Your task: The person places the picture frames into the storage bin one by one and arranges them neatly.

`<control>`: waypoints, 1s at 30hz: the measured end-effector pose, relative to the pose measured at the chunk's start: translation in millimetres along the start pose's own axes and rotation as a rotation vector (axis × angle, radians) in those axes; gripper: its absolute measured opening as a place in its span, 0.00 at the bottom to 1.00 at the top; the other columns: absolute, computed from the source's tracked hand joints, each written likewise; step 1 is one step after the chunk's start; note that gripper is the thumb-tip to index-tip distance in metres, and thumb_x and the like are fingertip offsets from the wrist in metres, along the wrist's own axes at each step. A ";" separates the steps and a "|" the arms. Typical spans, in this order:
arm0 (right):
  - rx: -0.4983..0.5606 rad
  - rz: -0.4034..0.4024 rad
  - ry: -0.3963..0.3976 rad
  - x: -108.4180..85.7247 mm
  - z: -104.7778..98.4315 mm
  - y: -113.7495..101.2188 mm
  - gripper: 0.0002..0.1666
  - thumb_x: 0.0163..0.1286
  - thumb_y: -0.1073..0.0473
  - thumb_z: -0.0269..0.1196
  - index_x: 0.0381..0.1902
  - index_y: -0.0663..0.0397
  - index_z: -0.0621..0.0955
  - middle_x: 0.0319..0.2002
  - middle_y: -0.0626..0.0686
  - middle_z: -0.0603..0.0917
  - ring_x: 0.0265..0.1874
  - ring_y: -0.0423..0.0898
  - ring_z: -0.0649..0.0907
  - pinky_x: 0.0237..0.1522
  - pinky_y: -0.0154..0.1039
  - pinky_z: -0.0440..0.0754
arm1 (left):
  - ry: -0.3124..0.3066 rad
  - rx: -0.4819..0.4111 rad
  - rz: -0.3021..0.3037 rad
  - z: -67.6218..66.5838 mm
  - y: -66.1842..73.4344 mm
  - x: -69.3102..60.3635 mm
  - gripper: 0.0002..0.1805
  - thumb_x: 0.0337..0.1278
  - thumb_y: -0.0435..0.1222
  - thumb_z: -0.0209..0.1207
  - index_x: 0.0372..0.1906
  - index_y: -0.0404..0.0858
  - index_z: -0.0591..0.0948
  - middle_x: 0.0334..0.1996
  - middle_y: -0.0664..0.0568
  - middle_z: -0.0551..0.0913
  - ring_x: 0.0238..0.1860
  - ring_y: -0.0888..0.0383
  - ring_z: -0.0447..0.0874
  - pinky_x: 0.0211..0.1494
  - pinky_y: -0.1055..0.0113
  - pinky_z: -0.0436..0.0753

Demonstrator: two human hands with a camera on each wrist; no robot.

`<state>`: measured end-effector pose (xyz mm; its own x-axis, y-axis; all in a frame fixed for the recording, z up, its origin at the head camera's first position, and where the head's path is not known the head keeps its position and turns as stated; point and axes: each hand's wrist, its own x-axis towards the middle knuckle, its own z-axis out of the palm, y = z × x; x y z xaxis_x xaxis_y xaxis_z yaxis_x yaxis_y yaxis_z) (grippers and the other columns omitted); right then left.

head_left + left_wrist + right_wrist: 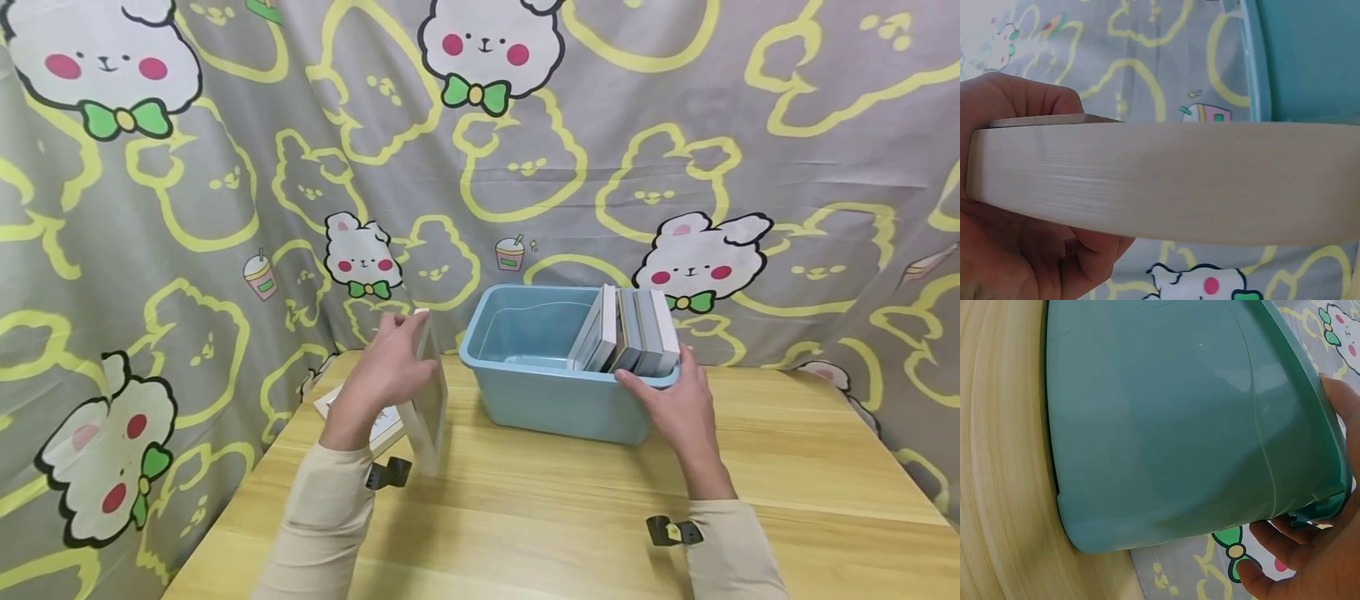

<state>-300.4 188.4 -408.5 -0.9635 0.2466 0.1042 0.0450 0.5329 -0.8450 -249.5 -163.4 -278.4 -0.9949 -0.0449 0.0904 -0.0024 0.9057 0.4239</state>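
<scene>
A pale picture frame point(431, 400) stands on edge, upright, at the left of the table. My left hand point(386, 367) grips its top end, fingers on one face and thumb on the other. Seen from the left wrist, the frame's broad light side point(1166, 181) crosses the view. To its right is a blue plastic bin point(558, 408), with several picture frames point(630, 333) leaning together at its right end. My right hand point(678, 408) holds the bin's right front corner; the right wrist view shows fingers curled beneath the rim and the thumb over it.
Another light frame point(386, 429) lies flat on the wooden table point(525, 517), partly hidden by the left hand and the held frame. A grey patterned curtain point(540, 183) hangs behind the bin and along the left side.
</scene>
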 end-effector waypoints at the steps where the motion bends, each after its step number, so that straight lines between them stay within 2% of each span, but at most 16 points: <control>1: 0.000 -0.001 0.001 0.0 0.3 0.0 0.70 0.50 0.24 0.64 0.78 0.44 0.43 0.73 0.64 0.56 0.68 0.64 0.62 0.64 0.69 0.62 | 0.001 0.004 -0.001 -1.6 1.3 0.4 0.41 0.55 0.40 0.56 0.75 0.50 0.56 0.69 0.43 0.56 0.60 0.41 0.72 0.58 0.46 0.74; 12: -0.003 -0.001 0.005 -1.1 1.9 -1.9 0.70 0.50 0.23 0.64 0.78 0.44 0.43 0.71 0.65 0.58 0.66 0.64 0.63 0.63 0.68 0.63 | 0.025 0.002 0.050 -21.5 18.9 5.8 0.41 0.54 0.39 0.56 0.75 0.50 0.58 0.70 0.43 0.55 0.56 0.41 0.72 0.53 0.47 0.76; 19: -0.004 0.002 0.007 -0.8 0.6 0.7 0.70 0.50 0.23 0.64 0.78 0.44 0.43 0.71 0.65 0.58 0.66 0.64 0.63 0.63 0.68 0.63 | 0.055 0.012 0.097 -35.4 34.8 10.4 0.38 0.53 0.38 0.55 0.73 0.51 0.62 0.68 0.43 0.57 0.58 0.43 0.71 0.57 0.46 0.74; 30: -0.014 -0.001 0.006 -0.2 0.4 0.9 0.70 0.50 0.23 0.63 0.78 0.45 0.42 0.70 0.66 0.59 0.65 0.64 0.64 0.63 0.67 0.64 | 0.091 0.030 0.131 -52.7 54.1 18.3 0.36 0.53 0.38 0.55 0.71 0.51 0.65 0.68 0.43 0.58 0.57 0.44 0.72 0.53 0.48 0.76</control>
<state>-300.2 188.4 -409.5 -0.9618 0.2511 0.1087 0.0474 0.5443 -0.8375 -262.5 -137.5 -206.4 -0.9736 0.0372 0.2251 0.1221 0.9185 0.3762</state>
